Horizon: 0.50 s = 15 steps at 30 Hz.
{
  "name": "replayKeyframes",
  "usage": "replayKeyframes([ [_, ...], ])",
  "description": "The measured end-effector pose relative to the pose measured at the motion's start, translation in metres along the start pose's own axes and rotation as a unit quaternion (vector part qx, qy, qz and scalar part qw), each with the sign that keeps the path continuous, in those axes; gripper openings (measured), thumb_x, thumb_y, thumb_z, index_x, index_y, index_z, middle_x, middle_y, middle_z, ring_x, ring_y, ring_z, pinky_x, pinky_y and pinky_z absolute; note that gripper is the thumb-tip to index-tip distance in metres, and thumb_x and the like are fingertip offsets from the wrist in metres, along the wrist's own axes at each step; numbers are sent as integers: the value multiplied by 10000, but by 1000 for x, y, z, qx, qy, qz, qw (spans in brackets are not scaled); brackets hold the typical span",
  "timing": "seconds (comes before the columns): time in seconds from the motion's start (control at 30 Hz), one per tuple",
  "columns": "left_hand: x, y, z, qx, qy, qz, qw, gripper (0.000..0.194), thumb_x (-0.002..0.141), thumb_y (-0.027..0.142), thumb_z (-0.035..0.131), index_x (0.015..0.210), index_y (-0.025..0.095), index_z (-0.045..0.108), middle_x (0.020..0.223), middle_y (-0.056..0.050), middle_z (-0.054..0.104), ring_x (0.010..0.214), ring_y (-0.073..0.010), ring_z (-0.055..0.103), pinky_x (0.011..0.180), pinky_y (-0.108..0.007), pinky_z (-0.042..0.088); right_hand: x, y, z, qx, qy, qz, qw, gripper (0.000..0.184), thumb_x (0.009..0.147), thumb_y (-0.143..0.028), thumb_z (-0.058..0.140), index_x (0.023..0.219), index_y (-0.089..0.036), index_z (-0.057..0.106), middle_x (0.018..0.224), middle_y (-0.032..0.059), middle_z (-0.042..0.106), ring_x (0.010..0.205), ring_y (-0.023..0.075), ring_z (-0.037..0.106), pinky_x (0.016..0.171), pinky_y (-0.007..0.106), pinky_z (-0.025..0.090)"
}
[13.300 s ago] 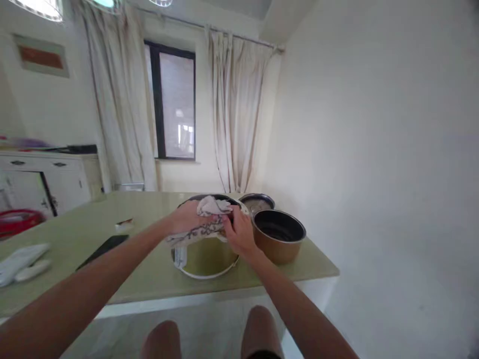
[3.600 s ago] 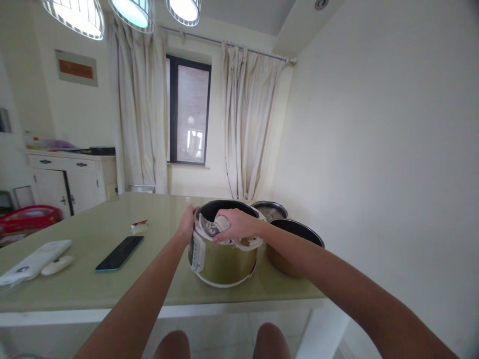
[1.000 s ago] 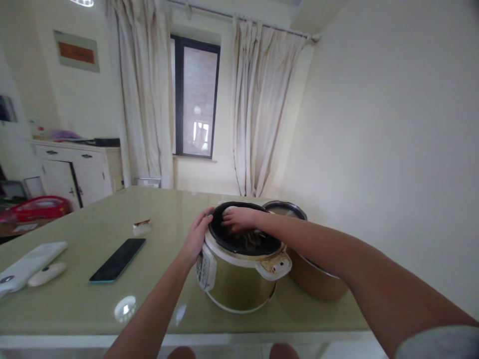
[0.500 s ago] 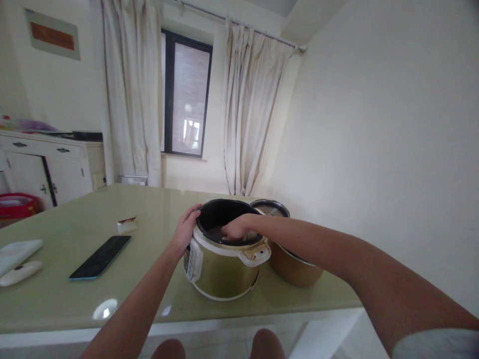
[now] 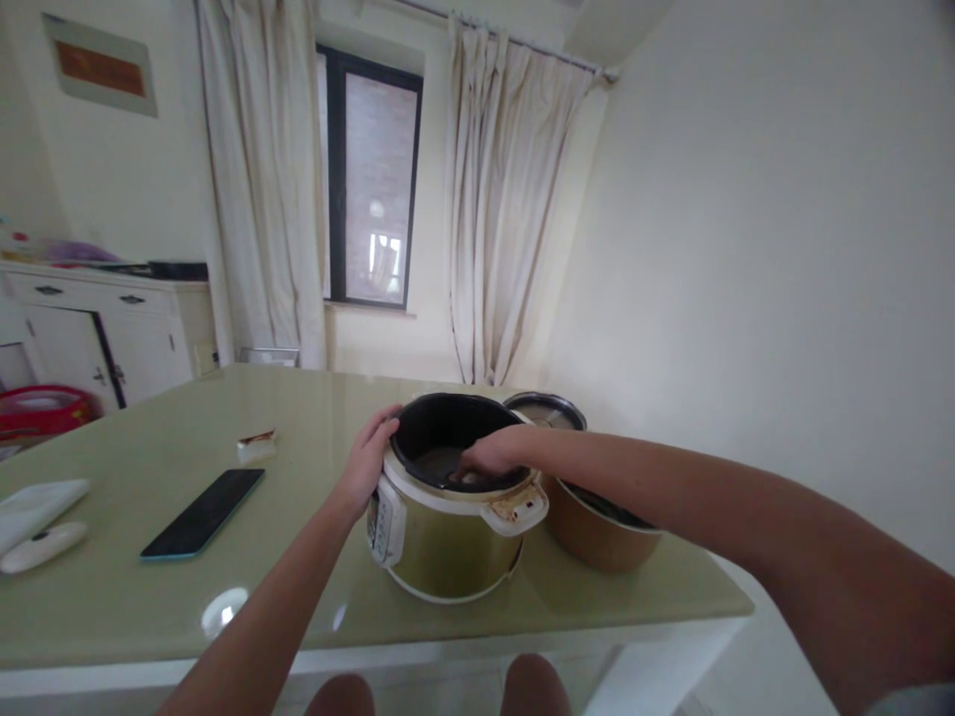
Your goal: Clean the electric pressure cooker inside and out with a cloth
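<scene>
An electric pressure cooker [image 5: 455, 552] with a dark inside and a stained white handle stands near the table's front edge. My left hand [image 5: 371, 452] grips its rim on the left side, fingers over the edge. Down inside the cooker is my right hand [image 5: 496, 452], its fingers curled close to the inner wall on the right. A small pale bit shows beside those fingers, too little to name. Just right of the cooker sits a brown pot [image 5: 597, 542], partly covered by my right forearm.
Behind the pot lies a round lid [image 5: 548, 408] with a dark rim. On the left of the green table [image 5: 298, 577] are a phone [image 5: 203, 514], a small packet [image 5: 256, 447] and a white oval object [image 5: 43, 547]. A wall rises on the right.
My right hand has shifted slightly right inside the cooker, baring more of its bottom. My left hand keeps its place on the rim. The view has moved a little.
</scene>
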State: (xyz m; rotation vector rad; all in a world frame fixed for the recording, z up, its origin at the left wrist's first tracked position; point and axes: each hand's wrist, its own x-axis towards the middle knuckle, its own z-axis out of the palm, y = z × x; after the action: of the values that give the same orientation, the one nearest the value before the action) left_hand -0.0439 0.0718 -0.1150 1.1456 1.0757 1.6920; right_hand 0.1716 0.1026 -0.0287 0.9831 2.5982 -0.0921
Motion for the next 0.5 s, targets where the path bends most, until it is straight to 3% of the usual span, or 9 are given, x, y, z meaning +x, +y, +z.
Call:
replayKeyframes([
  [0.1,-2,1,2,-11,7,-6,1000,557,750,512,722,1221,216,743,1292,-77,756,1291,-326,632,1191,-470,402,11,8,1,-162,0,13,987,270,898,-119,683,1112,-234,801,1228,129,761,1092,306,726,849,400,580],
  [0.2,-1,2,2,-27,11,-14,999,562,731,509,737,1208,212,743,1275,-78,764,1307,-333,625,1186,-472,411,40,0,-9,-237,61,-54,968,258,993,-129,560,1103,-181,788,1377,193,674,1258,340,644,986,497,542],
  [0.33,-1,1,1,-21,10,-10,1000,530,742,496,728,1191,215,749,1268,-75,767,1323,-334,618,1172,-468,431,69,-15,-24,-242,44,-173,954,277,1009,-151,583,1202,-245,758,1474,81,639,1385,271,547,1098,412,469],
  [0.4,-1,1,1,-23,10,-7,1000,529,740,494,733,1186,211,750,1243,-75,775,1294,-333,638,1153,-466,452,70,-15,-23,-230,51,-170,957,311,1014,-173,582,1263,-280,735,1511,55,614,1430,259,511,1087,382,476],
  [0.5,-2,2,2,-31,6,-7,999,531,737,498,743,1184,211,751,1208,-72,785,1261,-327,657,1133,-456,470,59,-3,-14,-207,75,-89,971,410,984,-216,606,1389,-216,670,1427,169,658,1311,329,621,958,426,551],
])
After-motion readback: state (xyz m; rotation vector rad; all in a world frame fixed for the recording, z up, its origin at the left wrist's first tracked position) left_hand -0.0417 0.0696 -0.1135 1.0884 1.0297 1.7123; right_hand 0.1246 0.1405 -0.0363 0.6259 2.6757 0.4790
